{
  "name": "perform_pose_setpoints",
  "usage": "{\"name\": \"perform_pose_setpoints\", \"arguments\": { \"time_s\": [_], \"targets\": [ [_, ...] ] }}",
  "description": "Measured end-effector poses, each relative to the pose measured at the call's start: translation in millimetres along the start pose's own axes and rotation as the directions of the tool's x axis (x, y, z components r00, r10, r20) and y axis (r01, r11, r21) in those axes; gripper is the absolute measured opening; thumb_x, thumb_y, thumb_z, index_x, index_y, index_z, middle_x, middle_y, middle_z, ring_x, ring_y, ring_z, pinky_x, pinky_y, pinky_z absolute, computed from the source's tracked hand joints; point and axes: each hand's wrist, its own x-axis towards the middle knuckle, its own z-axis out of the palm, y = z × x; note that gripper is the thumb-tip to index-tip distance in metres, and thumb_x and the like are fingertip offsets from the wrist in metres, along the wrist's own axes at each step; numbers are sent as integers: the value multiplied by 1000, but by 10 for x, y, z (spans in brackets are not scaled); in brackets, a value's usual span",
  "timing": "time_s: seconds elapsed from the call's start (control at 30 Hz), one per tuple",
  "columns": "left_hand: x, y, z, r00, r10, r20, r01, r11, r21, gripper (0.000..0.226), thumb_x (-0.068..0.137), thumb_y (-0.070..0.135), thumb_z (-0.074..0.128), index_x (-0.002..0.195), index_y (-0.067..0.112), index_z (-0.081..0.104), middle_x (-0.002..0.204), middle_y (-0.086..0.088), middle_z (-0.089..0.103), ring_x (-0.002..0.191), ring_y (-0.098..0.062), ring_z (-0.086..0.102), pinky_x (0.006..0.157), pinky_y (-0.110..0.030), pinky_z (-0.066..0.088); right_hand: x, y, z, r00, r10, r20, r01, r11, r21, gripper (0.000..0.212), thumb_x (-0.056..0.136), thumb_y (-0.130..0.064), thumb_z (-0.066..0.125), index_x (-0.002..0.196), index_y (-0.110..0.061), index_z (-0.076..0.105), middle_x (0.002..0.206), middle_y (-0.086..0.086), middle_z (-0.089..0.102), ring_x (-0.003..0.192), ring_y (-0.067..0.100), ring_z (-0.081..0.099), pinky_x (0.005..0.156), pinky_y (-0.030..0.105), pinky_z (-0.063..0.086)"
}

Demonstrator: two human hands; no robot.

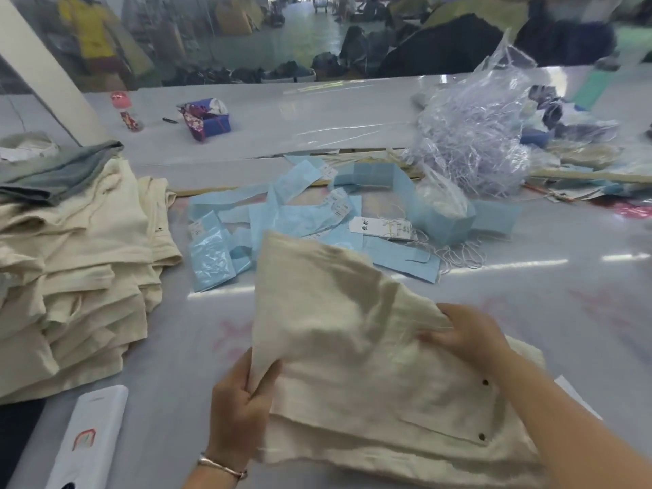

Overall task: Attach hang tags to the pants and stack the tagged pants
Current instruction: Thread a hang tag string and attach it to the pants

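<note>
The cream pants lie on the table right in front of the person, one part lifted into a peak that leans away toward the far side. The left hand grips the cloth at the near left edge, thumb on top and fingers curled shut underneath, so a fold is pinched between them. The right hand rests on the right side of the pants, fingers bent and closed over a bunched ridge of fabric. Two dark snaps show near the right forearm, by a flat pocket panel.

Just beyond the raised peak lie white hang tags with loose string, among a scatter of pale blue paper strips. To the left a stack of folded cream pants sits well apart, with a grey garment on its far end. A clear plastic bag of strings stands farther back on the right. A white packet lies near the left wrist.
</note>
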Motion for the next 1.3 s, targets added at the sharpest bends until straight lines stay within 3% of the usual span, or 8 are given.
{"name": "perform_pose_setpoints", "arguments": {
  "time_s": [0.13, 0.27, 0.53, 0.67, 0.77, 1.0, 1.17, 1.3],
  "targets": [
    [-70, 718, 271, 986, 123, -113, -137, 982, -127, 30, 72, 28, 69, 87, 53, 64, 65, 30, 62, 56, 17, 50, 52, -2, 37, -395, 326, -728, 970, 41, -240, -11, 993, 121, 21, 64, -67, 74, 72, -50, 65, 59, -25, 62, 62, -3, 59, 56, 23, 40],
    [-59, 1612, 927, 953, 290, -88, -303, 919, -254, 22, 76, 31, 69, 81, 51, 62, 67, 33, 60, 59, 17, 50, 55, -1, 36, -818, 953, -1633, 887, 145, -439, -105, 988, 115, 49, 59, -75, 64, 83, -33, 72, 62, -14, 65, 64, 14, 63, 59, 31, 45],
    [326, 2854, 2613, 881, 365, 301, -252, 900, -355, 10, 81, 41, 61, 90, 36, 63, 73, 26, 66, 65, 8, 57, 59, -11, 43, -1335, 2301, -2724, 691, 393, -607, -334, 918, 214, 53, 65, -74, 68, 68, -21, 63, 60, -6, 62, 63, 16, 59, 55, 33, 43],
    [687, 2994, 3513, 772, 339, 538, -380, 924, -38, 30, 93, 28, 60, 119, 13, 57, 105, -8, 66, 99, -27, 59, 77, -33, 41, -1061, 2940, -2607, 676, 551, -489, -490, 832, 260, 46, 79, -62, 64, 92, -18, 62, 91, 3, 68, 87, 27, 62, 67, 34, 44],
    [715, 2846, 3940, 700, 207, 683, -561, 751, 348, 55, 94, 31, 59, 141, 8, 41, 136, -19, 50, 126, -36, 46, 103, -40, 36, -899, 3273, -2245, 706, 622, -339, -639, 765, 73, 65, 82, -55, 66, 129, -15, 46, 133, 9, 51, 124, 31, 47, 97, 43, 42],
    [-38, 2151, 4042, 309, -25, 951, -708, 661, 248, 38, 96, 33, 55, 133, 24, 54, 142, 3, 50, 131, -17, 44, 109, -26, 32, -843, 3206, -1161, 872, 466, 152, -417, 868, -269, 53, 82, -45, 63, 127, -23, 47, 133, 4, 41, 123, 25, 42, 95, 37, 39],
    [190, 1882, 3268, 433, -62, 899, -593, 731, 336, 30, 98, 34, 52, 125, 24, 61, 128, 5, 61, 117, -12, 54, 98, -23, 37, -506, 2658, -1144, 956, 290, 46, -286, 955, -80, 32, 87, -40, 62, 115, -27, 55, 116, -6, 53, 112, 16, 50, 91, 29, 40],
    [514, 1606, 2123, 661, -79, 746, -401, 803, 440, 24, 96, 33, 53, 119, 31, 61, 115, 17, 60, 99, -1, 58, 90, -19, 44, -129, 1612, -1112, 997, 2, -76, 17, 970, 241, 14, 80, -23, 71, 72, -26, 60, 70, -13, 62, 70, 11, 57, 72, 33, 50]
  ]
}}
